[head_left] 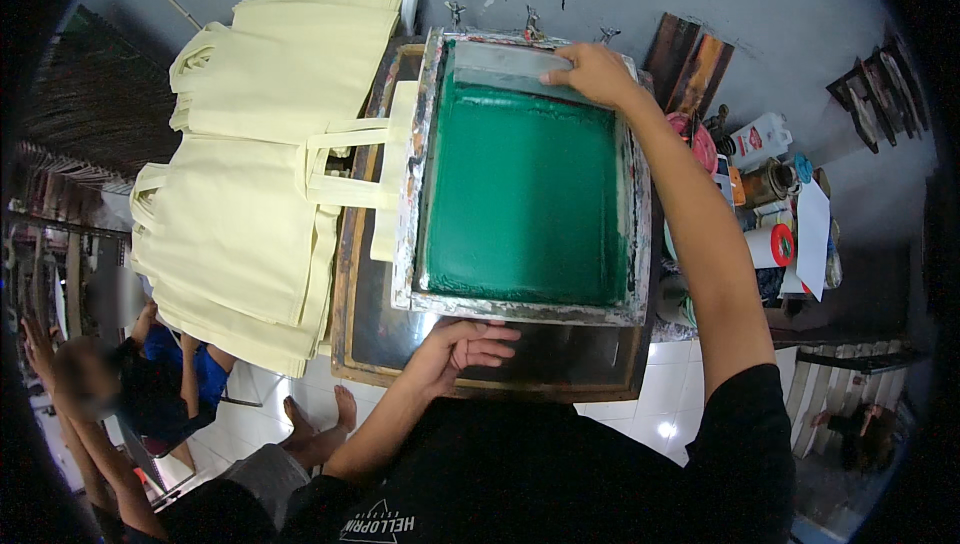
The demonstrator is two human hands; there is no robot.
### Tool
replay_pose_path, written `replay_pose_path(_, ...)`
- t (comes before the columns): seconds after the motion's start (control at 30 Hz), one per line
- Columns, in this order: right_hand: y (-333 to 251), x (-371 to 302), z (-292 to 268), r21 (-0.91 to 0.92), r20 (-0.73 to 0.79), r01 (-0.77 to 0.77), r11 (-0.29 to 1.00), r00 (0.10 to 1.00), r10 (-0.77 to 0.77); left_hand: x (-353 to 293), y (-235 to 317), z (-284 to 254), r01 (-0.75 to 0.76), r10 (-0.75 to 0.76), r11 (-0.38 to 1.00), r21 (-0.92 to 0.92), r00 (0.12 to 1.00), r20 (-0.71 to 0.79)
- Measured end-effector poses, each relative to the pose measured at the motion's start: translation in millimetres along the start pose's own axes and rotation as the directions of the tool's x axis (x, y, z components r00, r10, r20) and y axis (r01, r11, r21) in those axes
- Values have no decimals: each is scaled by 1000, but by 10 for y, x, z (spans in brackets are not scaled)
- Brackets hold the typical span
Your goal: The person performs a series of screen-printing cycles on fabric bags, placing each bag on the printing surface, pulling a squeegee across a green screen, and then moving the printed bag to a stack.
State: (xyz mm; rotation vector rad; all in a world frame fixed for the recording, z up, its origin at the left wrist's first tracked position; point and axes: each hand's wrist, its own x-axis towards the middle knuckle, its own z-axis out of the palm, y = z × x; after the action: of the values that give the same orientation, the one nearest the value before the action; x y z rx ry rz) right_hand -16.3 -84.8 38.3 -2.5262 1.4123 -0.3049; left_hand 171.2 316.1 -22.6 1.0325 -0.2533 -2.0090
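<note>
In front of me lies a screen printing frame with a green mesh area, its metal rim smeared with ink. At the far end of the screen, my right hand is closed on a squeegee, a wide greyish blade lying across it. My left hand is at the near edge of the frame, fingers loosely stretched and apart, holding nothing visible; whether it touches the rim I cannot tell. From under the frame's left side pokes a pale yellow tote bag, handles pointing left.
Stacks of pale yellow tote bags lie left of the dark printing board. Metal clamps stand behind the frame. Bottles, tape and cans crowd the right side. Other people sit at the lower left.
</note>
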Motion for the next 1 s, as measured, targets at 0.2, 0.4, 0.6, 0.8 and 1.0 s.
replay_pose_path(0.2, -39, 143, 40, -139, -59, -1, 990, 998, -7, -68, 251, -61, 182, -238, 961, 207, 927, 291)
replay_pose_path(0.4, -136, -180, 363, -266, -321, 3, 964, 943, -91, 649, 1489, 605, -460, 608, 180, 869, 747, 269)
replay_pose_path(0.6, -358, -438, 339, -262, -219, -2, 965, 974, -57, 1683, 2401, 353, -273, 726, -527, 805, 348, 593)
replay_pose_path(0.8, -515, -827, 243, -222, -135, -14, 975, 991, -16, 1435, 2280, 413, -165, 654, -288, 943, 686, 319)
replay_pose_path(1.0, -742, -1357, 239, -175, -100, -2, 985, 995, -16, 1035, 1880, 362, -212, 649, -263, 941, 684, 335)
